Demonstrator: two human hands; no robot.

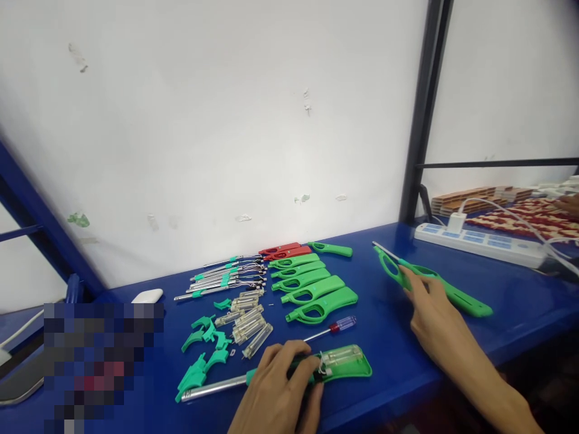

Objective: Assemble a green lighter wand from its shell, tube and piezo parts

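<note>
A: We are pressing our left hand (278, 386) down on the open lighter half (337, 364) at the bottom centre of the frame, fingers curled over its middle. Its clear inner tank and the metal tube (217, 387) sticking out to the left are lying bare, so this one is looking only partly put together.

B: And our right hand (432, 319) is lying flat and loose, fingertips touching the finished green lighter (429, 280) at centre right. It is gripping nothing; that lighter is resting closed on the blue surface (389, 355).

A: So we are judging one unit done and one in hand. The red-handled screwdriver (332, 328) is lying just above the open half, untouched.

B: Plenty is waiting, too. Above it, green shells (312, 289) are sitting in a row, with two red shells (283, 250) behind them.

A: To their left, metal tubes (226, 280), clear tanks (248, 322) and loose green triggers (201, 349) are lying in groups.

B: In the upper right, a white power strip (479, 241) is running along the surface.
</note>
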